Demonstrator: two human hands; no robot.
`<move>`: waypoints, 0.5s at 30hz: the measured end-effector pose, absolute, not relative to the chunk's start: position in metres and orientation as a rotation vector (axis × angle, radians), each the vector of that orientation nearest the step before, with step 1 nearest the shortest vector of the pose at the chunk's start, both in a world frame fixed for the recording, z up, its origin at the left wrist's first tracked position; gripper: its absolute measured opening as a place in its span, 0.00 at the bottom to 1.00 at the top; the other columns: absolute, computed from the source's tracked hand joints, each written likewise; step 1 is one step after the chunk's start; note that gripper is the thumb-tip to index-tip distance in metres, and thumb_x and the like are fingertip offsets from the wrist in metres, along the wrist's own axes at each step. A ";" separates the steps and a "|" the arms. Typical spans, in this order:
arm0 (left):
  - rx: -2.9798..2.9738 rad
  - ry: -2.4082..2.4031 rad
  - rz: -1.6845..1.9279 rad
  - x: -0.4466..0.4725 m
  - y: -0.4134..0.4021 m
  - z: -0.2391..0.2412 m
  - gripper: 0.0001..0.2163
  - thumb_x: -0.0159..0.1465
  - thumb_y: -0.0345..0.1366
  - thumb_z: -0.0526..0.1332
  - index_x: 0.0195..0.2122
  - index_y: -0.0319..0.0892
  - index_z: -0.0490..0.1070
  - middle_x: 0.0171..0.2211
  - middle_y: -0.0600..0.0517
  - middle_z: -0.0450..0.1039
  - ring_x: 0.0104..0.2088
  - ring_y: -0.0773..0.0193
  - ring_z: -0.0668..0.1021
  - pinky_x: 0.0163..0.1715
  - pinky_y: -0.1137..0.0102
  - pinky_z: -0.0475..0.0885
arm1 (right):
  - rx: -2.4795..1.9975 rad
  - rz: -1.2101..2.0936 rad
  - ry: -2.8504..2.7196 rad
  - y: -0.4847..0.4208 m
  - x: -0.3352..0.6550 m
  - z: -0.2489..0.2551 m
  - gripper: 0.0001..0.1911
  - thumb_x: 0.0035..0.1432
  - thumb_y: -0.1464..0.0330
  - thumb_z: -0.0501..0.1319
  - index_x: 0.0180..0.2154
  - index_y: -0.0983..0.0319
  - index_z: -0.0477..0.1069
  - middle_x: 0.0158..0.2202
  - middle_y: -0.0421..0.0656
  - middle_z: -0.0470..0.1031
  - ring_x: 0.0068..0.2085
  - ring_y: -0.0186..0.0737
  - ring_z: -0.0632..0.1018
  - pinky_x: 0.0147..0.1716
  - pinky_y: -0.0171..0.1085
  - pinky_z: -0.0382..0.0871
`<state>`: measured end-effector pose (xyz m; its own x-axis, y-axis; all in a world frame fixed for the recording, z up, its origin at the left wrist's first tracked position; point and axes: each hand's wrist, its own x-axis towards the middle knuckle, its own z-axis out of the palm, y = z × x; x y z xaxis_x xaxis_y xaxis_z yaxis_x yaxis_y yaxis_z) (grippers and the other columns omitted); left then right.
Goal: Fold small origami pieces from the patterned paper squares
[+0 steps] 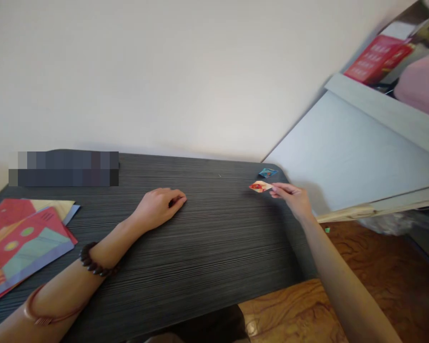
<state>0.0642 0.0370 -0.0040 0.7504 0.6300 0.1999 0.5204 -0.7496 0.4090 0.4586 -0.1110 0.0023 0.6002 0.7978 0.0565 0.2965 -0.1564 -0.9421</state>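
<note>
My right hand (293, 197) reaches to the far right of the dark table (214, 247) and pinches a small folded red and cream paper piece (260, 186) between its fingertips. Just beyond it, near the table's corner, lies a small folded blue paper piece (268, 172). My left hand (160, 206) rests on the middle of the table with its fingers loosely curled under, holding nothing that I can see. A dark bead bracelet (93, 263) and a thin reddish cord sit on that arm.
A stack of coloured patterned paper sheets (21, 243) lies at the table's left edge. A pale grey cabinet (357, 152) stands against the table's right side, with a red box (377, 57) on top. Wood-grain floor shows below right.
</note>
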 end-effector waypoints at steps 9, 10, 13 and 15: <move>2.621 0.908 0.462 0.088 0.026 -0.001 0.13 0.65 0.44 0.51 0.37 0.47 0.73 0.27 0.54 0.74 0.28 0.63 0.74 0.30 0.70 0.63 | -1.744 0.444 -0.781 -0.114 0.507 -0.019 0.17 0.42 0.63 0.70 0.36 0.64 0.77 0.32 0.47 0.80 0.32 0.41 0.80 0.29 0.38 0.78; 2.613 0.892 0.467 0.087 0.026 -0.001 0.13 0.65 0.44 0.51 0.37 0.47 0.73 0.27 0.54 0.74 0.29 0.63 0.74 0.30 0.70 0.64 | -1.745 0.434 -0.775 -0.113 0.508 -0.021 0.17 0.43 0.63 0.69 0.36 0.64 0.77 0.32 0.47 0.80 0.32 0.40 0.80 0.28 0.37 0.78; 2.599 0.842 0.490 0.082 0.027 -0.002 0.14 0.65 0.44 0.50 0.37 0.46 0.73 0.28 0.53 0.74 0.30 0.63 0.74 0.31 0.70 0.65 | -1.748 0.401 -0.771 -0.110 0.507 -0.024 0.18 0.43 0.63 0.69 0.38 0.64 0.76 0.33 0.48 0.79 0.32 0.41 0.80 0.25 0.35 0.76; 2.599 0.833 0.501 0.081 0.027 -0.003 0.14 0.64 0.44 0.51 0.37 0.46 0.74 0.29 0.53 0.74 0.30 0.63 0.73 0.32 0.69 0.65 | -1.752 0.370 -0.777 -0.110 0.505 -0.025 0.21 0.43 0.62 0.69 0.40 0.64 0.75 0.36 0.48 0.79 0.32 0.40 0.80 0.23 0.34 0.75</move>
